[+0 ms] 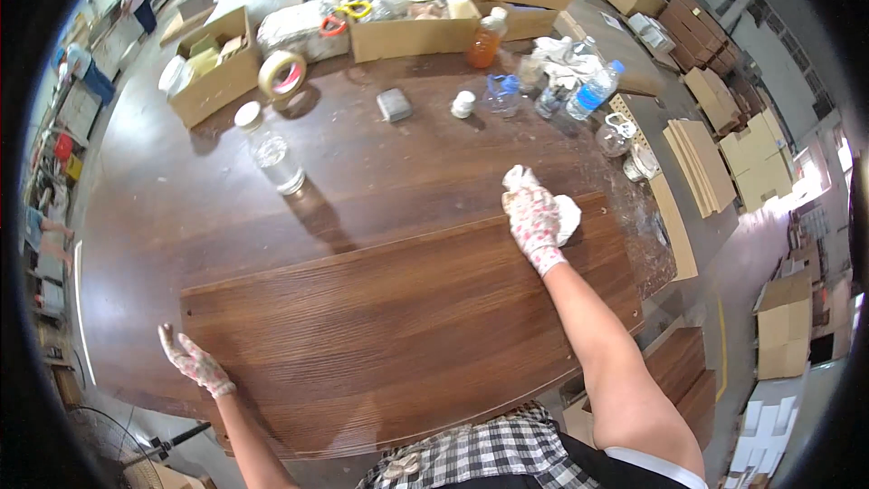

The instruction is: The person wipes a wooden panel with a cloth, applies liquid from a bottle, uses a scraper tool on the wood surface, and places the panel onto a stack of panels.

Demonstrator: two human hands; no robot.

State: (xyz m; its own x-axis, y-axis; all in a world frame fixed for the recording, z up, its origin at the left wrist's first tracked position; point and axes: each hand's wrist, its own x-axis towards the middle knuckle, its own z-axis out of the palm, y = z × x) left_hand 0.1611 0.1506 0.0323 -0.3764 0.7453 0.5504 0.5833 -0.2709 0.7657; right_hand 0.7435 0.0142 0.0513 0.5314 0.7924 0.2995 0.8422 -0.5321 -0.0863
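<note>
A dark brown wood-grain board (pixel 389 335) lies flat on the table in front of me, with small holes near its corners. My right hand (pixel 532 217), in a white glove with pink dots, is closed on a white cloth (pixel 568 220) at the board's far edge, toward its right end. Part of the cloth bulges out beside the palm. At the board's left end is my left hand (pixel 195 365), gloved the same way, its fingers apart and holding nothing. Whether the left palm touches the board's edge, I cannot tell.
A clear bottle (pixel 272 152) stands beyond the board, near a tape roll (pixel 282 75). Farther back are a grey block (pixel 394 105), a small white bottle (pixel 463 105), an orange-liquid bottle (pixel 487 39) and open cardboard boxes (pixel 412 39). A water bottle (pixel 595 91) stands at right.
</note>
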